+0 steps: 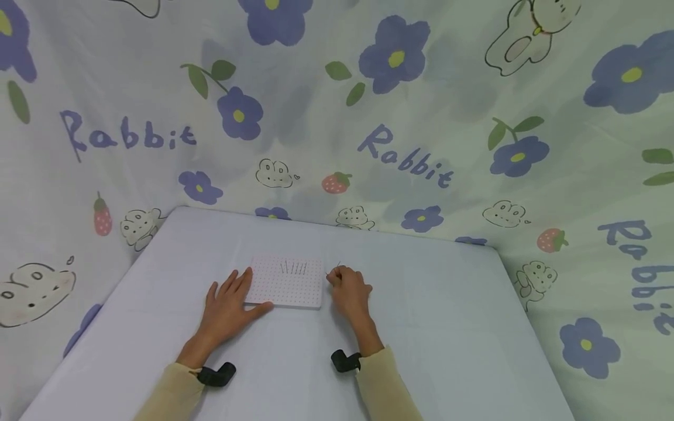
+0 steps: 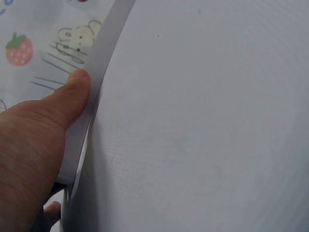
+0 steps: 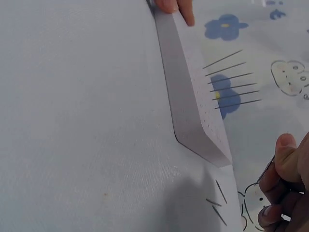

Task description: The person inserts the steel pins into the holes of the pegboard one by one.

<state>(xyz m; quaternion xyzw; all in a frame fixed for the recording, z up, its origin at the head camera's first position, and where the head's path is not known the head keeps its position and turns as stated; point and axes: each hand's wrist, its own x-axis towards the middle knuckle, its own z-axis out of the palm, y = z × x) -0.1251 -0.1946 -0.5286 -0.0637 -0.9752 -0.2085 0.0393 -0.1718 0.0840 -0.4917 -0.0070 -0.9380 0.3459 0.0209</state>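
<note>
A white pegboard (image 1: 284, 292) with rows of small holes lies on the table. Several thin metal pins (image 3: 234, 92) stand in a row in its far half, some leaning. My left hand (image 1: 226, 313) rests spread at the board's left end, thumb on the near edge and forefinger along the left side. The left thumb (image 2: 72, 94) shows against the board's rim in the left wrist view. Just off the right end, my right hand (image 1: 350, 292) pinches a thin pin (image 3: 266, 169) between thumb and forefinger, the other fingers curled.
Loose pins (image 3: 221, 191) lie on the white table (image 1: 447, 327) beyond the board's right end, close to the right hand. Behind the table hangs a cloth (image 1: 316, 117) printed with flowers, rabbits and strawberries. Black wrist mounts (image 1: 217, 375) sit on both forearms.
</note>
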